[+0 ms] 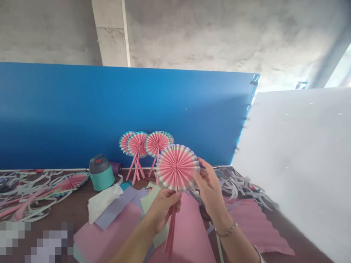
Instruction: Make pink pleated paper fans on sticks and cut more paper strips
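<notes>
Left hand (pixel 167 204) pinches the pink paper fan (pixel 177 166) by its handle (pixel 171 228), right hand (pixel 210 188) clasps it at the side, and up it's held, spread full circle over paper sheets (pixel 189 226), more fans (pixel 139 144) standing before the blue panel (pixel 82 109)!

The left hand (pixel 166 204) grips the pink handle of a round fan (pixel 175 166), its pleated face pink with a pale, lavender-tinged rim, while the right hand (pixel 208 186) holds its right edge. Behind, more pink fans with blue rims (pixel 138 144) stand against a blue panel (pixel 164 98). To their left sits a teal container (pixel 101 179) with a dark top, and another fan (pixel 72 181) lies among tangled paper strips (pixel 35 210). Pink, lavender and pale green sheets (pixel 109 230) overlap on the dark bench (pixel 61 212); a wavy-edged pink sheet (pixel 255 226) lies at right, beside a white panel (pixel 301 157).
</notes>
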`<state>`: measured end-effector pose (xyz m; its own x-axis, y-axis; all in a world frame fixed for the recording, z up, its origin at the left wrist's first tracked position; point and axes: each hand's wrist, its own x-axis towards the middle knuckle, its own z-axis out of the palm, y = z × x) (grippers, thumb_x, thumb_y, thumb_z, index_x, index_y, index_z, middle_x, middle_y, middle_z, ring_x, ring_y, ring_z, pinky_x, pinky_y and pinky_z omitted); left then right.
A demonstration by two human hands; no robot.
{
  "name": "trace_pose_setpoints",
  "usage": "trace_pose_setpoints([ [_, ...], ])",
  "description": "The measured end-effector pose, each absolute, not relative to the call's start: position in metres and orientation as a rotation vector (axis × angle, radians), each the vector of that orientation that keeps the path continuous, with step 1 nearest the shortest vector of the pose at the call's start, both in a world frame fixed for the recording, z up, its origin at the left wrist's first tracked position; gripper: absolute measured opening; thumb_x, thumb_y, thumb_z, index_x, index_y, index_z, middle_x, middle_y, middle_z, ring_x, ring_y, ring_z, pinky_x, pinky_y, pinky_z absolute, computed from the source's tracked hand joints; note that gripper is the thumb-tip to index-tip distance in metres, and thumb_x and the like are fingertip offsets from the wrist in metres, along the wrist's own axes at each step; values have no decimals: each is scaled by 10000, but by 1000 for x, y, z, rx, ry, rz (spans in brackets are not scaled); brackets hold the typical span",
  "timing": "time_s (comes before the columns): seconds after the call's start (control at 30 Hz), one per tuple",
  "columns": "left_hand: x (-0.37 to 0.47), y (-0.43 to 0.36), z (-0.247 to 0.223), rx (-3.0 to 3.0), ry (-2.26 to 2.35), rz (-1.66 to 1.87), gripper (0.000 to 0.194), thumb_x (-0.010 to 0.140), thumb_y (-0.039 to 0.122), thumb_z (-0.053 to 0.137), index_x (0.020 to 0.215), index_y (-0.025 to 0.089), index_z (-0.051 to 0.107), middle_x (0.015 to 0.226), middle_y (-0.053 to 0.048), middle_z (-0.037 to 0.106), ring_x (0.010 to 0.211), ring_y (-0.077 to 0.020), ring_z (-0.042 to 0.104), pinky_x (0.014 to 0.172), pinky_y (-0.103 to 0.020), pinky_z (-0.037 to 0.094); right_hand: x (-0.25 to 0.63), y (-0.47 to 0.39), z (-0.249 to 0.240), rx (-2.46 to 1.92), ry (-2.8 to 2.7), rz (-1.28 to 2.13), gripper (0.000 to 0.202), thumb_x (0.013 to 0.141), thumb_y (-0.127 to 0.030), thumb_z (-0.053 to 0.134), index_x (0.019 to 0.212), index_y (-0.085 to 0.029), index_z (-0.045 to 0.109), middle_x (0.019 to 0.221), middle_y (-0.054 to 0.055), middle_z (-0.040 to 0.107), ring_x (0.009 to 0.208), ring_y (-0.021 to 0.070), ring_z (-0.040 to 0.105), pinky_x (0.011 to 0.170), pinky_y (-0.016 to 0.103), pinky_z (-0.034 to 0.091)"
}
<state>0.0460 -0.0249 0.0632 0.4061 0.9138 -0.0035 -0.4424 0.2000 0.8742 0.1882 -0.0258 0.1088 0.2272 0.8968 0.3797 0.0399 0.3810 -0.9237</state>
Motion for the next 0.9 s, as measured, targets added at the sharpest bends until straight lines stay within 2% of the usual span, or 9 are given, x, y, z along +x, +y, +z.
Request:
trace_pose_setpoints([
  [0.1, 47, -26, 64, 980, 604, 957, 390, 601, 428, 792, 595, 143, 526, 466, 73, 390, 452, -49, 329, 494, -234, 235, 195, -26, 115, -992, -1218, 728, 468, 815, -360, 559, 1246, -200, 476, 1051, 103, 659, 863, 216, 646, 699, 338, 538],
  [0.23, 48, -26, 62, 967, 618, 991, 394, 564, 409, 813, 577, 145, 520, 479, 80, 372, 449, -42, 314, 487, -237, 217, 200, -25, 118, -1062, -1265, 721, 490, 809, -375, 542, 1265, -215, 460, 1018, 84, 670, 764, 201, 645, 611, 312, 524],
  [0.3, 49, -25, 60, 974, 627, 1004, 383, 570, 401, 807, 580, 144, 523, 488, 76, 389, 444, -39, 315, 478, -235, 208, 204, -23, 117, -1085, -1223, 724, 532, 806, -415, 544, 1286, -212, 437, 1008, 81, 671, 784, 208, 648, 620, 307, 523],
  [0.4, 49, -24, 59, 1026, 641, 959, 370, 571, 383, 800, 569, 146, 516, 479, 81, 377, 426, -33, 288, 459, -231, 177, 213, -19, 118, -1141, -1133, 678, 575, 795, -475, 567, 1293, -216, 443, 1085, 95, 645, 927, 226, 633, 708, 308, 523],
  [0.47, 46, -25, 60, 1085, 650, 895, 335, 577, 365, 791, 592, 146, 537, 492, 76, 396, 425, -34, 282, 453, -230, 166, 221, -18, 121, -1147, -1129, 629, 531, 776, -476, 600, 1234, -219, 516, 1149, 97, 622, 1029, 233, 594, 780, 315, 506],
  [0.53, 43, -26, 63, 1157, 661, 812, 289, 592, 352, 770, 618, 145, 569, 506, 70, 404, 436, -40, 276, 454, -229, 165, 230, -19, 124, -1133, -1168, 608, 440, 758, -454, 629, 1127, -215, 602, 1121, 88, 639, 1034, 231, 584, 814, 326, 488],
  [0.67, 36, -31, 69, 1316, 701, 646, 198, 631, 326, 705, 628, 144, 626, 516, 61, 377, 471, -59, 267, 461, -228, 178, 243, -25, 132, -1194, -1343, 620, 244, 763, -403, 624, 885, -204, 695, 863, 53, 700, 821, 206, 626, 742, 339, 488],
  [0.73, 35, -32, 69, 1391, 727, 583, 176, 641, 319, 677, 650, 144, 652, 532, 49, 398, 480, -66, 284, 464, -231, 192, 246, -27, 134, -1236, -1497, 573, 186, 773, -360, 606, 797, -204, 704, 819, 45, 706, 795, 207, 630, 727, 337, 487],
  [0.9, 38, -31, 64, 1448, 869, 539, 205, 617, 336, 684, 662, 136, 670, 495, 59, 373, 463, -70, 298, 467, -238, 216, 233, -30, 129, -1211, -1866, 299, 170, 814, -257, 532, 809, -222, 698, 841, 41, 718, 813, 216, 635, 755, 349, 473],
])
